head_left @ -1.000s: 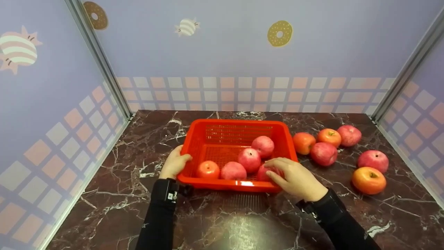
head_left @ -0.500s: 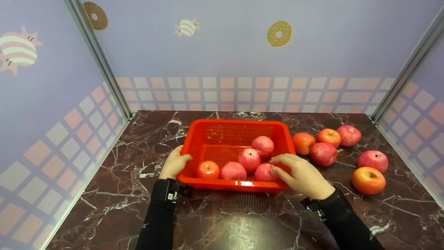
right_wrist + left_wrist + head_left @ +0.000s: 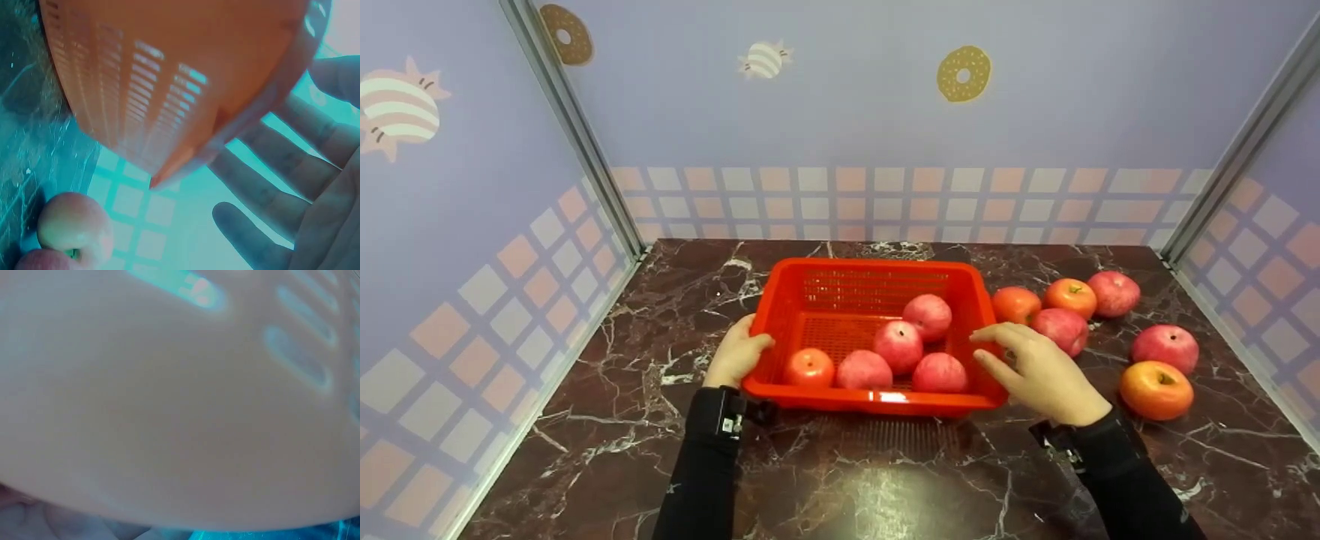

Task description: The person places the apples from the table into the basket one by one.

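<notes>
A red slotted plastic basket (image 3: 840, 400) stands on the dark marbled table. My left hand (image 3: 737, 354) grips its left rim, thumb over the edge and fingers outside. The left wrist view is filled by the blurred basket wall (image 3: 180, 410). Inside lie an orange-red apple (image 3: 810, 367) at front left and several pink apples, including one (image 3: 940, 373) in the front right corner. By the right rim, my right hand (image 3: 1046, 375) hovers with fingers spread and nothing in them. The right wrist view shows these fingers (image 3: 259, 194) beside the basket's outer wall (image 3: 185, 45).
Right of the basket sits a group of apples, among them an orange one (image 3: 1070, 298) and a pink one (image 3: 1114, 293). Farther right, a pink apple (image 3: 1165, 348) touches a yellow-orange apple (image 3: 1156, 390). Patterned walls (image 3: 840, 112) enclose the table's back and sides.
My right hand has come off the pink apple in the front right corner and moved right, out over the basket's rim. My left hand and the basket have stayed put.
</notes>
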### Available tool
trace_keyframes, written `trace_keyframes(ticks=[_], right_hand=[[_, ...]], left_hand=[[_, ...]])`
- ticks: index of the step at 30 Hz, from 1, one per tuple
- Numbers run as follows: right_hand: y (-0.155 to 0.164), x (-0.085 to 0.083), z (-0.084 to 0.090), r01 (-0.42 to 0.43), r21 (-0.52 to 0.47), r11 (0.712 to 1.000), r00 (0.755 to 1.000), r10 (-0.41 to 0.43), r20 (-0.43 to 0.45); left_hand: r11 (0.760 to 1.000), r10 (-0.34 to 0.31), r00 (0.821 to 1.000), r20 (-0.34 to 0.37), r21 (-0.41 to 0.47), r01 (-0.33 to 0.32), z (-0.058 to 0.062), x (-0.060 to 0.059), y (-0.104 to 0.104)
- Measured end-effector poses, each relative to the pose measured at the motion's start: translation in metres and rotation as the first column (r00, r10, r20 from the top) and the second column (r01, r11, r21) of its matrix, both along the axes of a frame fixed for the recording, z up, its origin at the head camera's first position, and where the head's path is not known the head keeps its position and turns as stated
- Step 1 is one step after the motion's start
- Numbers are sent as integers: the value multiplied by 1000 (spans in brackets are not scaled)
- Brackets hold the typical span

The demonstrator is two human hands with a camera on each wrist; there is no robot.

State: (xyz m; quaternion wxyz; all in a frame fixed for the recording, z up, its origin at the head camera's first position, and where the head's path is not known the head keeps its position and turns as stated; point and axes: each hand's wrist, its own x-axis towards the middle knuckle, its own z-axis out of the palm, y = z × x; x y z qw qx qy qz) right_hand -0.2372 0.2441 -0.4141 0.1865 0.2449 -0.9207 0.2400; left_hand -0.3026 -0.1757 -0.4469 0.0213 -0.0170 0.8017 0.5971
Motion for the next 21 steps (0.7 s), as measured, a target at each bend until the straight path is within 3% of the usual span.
trace_keyframes(ticks=[15,21], right_hand=[[28,-4,7,56,-26,998,998,-56,4],[41,-6,9,113,-34,993,993,-114,-19]], left_hand=[[1000,-1,1000,5,-9,1,1,0,0],[1000,-2,1000,10,-6,2,1,1,0]])
